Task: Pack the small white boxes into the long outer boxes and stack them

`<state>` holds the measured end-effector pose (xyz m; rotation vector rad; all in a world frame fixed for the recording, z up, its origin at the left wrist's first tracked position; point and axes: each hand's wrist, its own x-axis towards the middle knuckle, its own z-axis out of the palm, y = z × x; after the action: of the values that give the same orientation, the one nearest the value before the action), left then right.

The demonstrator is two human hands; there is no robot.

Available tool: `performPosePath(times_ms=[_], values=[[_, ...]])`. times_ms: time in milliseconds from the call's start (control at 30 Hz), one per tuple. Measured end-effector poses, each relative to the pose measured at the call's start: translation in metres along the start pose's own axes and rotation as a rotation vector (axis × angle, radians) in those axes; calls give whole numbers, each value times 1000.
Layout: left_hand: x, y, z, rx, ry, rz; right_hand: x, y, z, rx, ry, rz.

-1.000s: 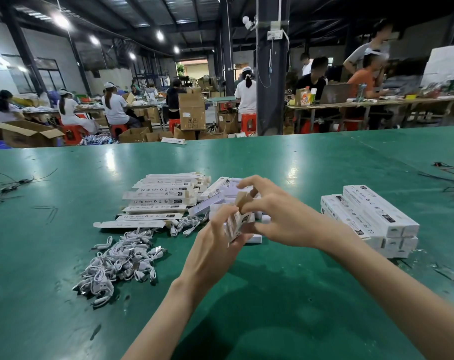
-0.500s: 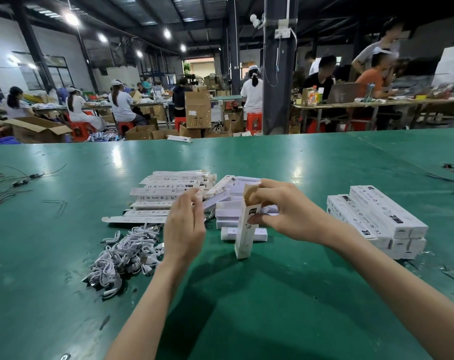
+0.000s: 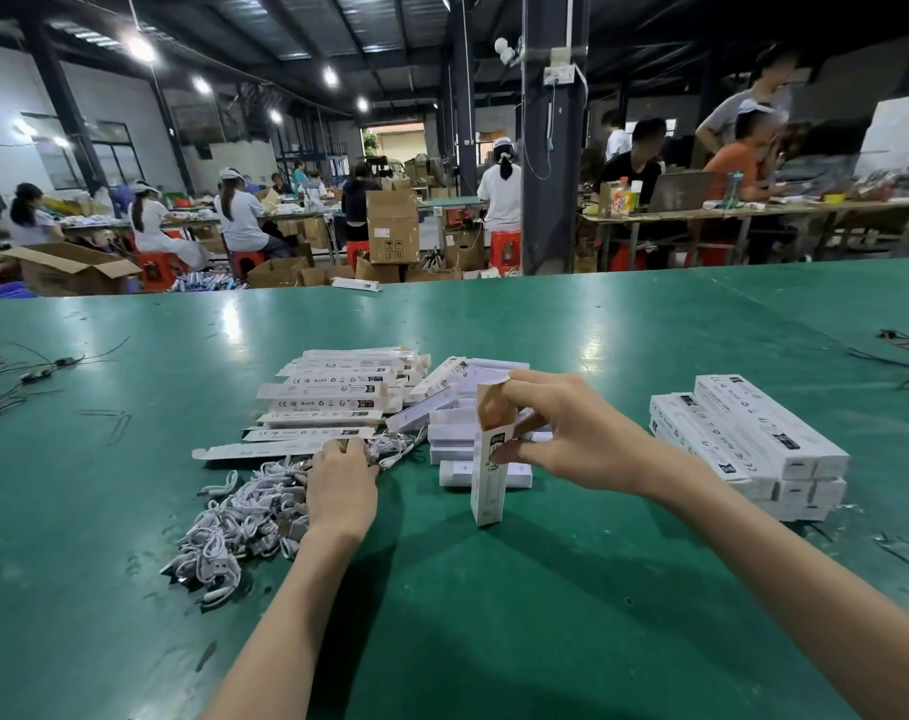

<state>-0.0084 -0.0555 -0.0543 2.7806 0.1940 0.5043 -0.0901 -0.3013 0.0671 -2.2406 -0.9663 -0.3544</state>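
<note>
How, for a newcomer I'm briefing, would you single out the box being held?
On the green table, between the pile of flat white cartons and the stack of closed white boxes, the right hand holds one long white cardboard box. It alone stands upright, top flap open.

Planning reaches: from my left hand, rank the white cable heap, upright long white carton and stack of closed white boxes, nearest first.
1. White cable heap: at the left hand.
2. Upright long white carton: centre, in the right hand.
3. Stack of closed white boxes: far right.
</note>
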Motion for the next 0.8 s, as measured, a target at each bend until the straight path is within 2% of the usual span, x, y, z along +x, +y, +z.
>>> performPosePath(times_ms=[233,467,633,800], values=[[0,5,0,145,3,-29,0,1,-1,42,4,14],[-8,14,-7,-158,-45,2,1,5,-3,59,8,18],[-4,7,-8,19,-212,95,1,7,-1,55,9,17],[-5,8,-11,-19,-158,97,0,7,-1,54,18,1]])
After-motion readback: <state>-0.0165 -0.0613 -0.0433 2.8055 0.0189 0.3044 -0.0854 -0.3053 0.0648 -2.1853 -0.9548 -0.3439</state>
